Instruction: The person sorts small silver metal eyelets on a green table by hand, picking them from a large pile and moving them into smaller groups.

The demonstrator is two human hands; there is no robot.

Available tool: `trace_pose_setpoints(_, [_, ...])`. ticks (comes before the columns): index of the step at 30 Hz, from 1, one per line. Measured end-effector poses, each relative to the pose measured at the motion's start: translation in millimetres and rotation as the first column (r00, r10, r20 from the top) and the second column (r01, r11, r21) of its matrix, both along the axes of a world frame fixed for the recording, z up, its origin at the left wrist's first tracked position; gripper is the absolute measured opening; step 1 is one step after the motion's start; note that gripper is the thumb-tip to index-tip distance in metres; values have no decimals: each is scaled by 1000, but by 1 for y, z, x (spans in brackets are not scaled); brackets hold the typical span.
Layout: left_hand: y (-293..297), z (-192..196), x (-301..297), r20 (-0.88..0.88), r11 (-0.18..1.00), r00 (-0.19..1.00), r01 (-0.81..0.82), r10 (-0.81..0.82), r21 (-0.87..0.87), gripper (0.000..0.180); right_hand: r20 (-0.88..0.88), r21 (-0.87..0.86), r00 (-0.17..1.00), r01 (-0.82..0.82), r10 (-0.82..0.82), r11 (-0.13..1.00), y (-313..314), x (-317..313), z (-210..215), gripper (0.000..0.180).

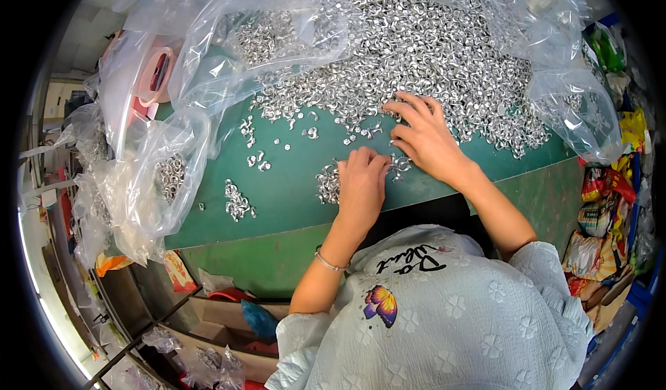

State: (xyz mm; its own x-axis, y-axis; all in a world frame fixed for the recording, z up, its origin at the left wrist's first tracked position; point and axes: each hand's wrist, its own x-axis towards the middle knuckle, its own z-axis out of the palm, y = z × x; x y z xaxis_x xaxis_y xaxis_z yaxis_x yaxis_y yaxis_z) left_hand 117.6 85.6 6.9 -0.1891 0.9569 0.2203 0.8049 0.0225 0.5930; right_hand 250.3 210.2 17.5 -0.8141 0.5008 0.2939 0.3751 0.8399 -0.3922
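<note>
A large heap of small shiny metal parts (416, 50), curved and silver, is spread over a green tabletop (291, 182). My right hand (431, 137) rests at the heap's near edge, its fingers bent but apart and touching the parts. To its left and nearer to me, my left hand (363, 185) is held low over the table with its fingers curled together. Whatever those fingers may hold is hidden. Beside that hand, on its left, lies a small pile of the same parts (328, 184). A few more parts lie between the two hands.
Another small cluster of parts (237, 201) lies farther left. Clear plastic bags (156, 175) stand along the left side, some with metal parts inside. At the right edge is another clear bag (579, 109). Colourful packages (596, 230) sit beyond the table's right side.
</note>
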Motion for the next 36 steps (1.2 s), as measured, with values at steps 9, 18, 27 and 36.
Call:
trace_pose_setpoints(9, [9, 5, -5, 0, 999, 1000, -31, 31, 20, 16, -164, -76, 983, 69, -81, 995, 9, 11, 3, 10])
trace_pose_setpoints(18, [4, -2, -8, -37, 997, 998, -50, 52, 67, 18, -34, -1, 999, -32, 32, 999, 4, 13, 4, 14])
trace_pose_setpoints(27, [-77, 5, -117, -107, 746, 740, -645, 664, 164, 9, -5, -13, 999, -41, 41, 999, -8, 8, 2, 12])
trace_pose_setpoints(36, [-58, 4, -72, -103, 847, 843, -513, 528, 141, 23, -82, -40, 996, 29, -32, 999, 3, 13, 4, 6])
